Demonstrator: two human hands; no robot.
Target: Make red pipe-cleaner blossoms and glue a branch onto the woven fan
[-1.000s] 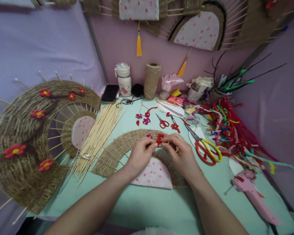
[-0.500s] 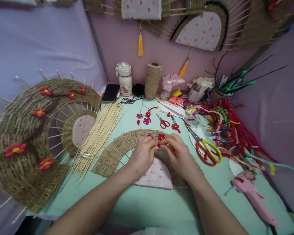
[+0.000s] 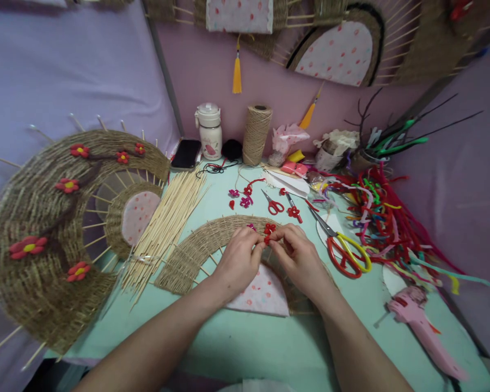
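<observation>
A small red pipe-cleaner piece (image 3: 267, 239) is pinched between the fingertips of my left hand (image 3: 242, 257) and my right hand (image 3: 297, 255); its exact shape is partly hidden by the fingers. Both hands are over a woven twine fan (image 3: 196, 251) with thin sticks through it and a pink-dotted cloth panel (image 3: 261, 294) at its lower middle. Just beyond the fingertips, a red pipe-cleaner flower (image 3: 270, 227) lies on the weave. A magenta one (image 3: 251, 226) sits to its left, partly behind my left hand.
Left are a bundle of thin sticks (image 3: 167, 223) and a larger fan with red flowers (image 3: 20, 294). Small scissors (image 3: 274, 207), big scissors (image 3: 343, 256), a pink glue gun (image 3: 428, 337) and a pipe-cleaner heap (image 3: 375, 218) lie right. Behind stand a bottle (image 3: 210, 133) and twine spool (image 3: 257, 136).
The view has shifted very slightly. My fingertips have moved a little around the red piece, and slightly more of it shows between them; both hands stay over the fan.
</observation>
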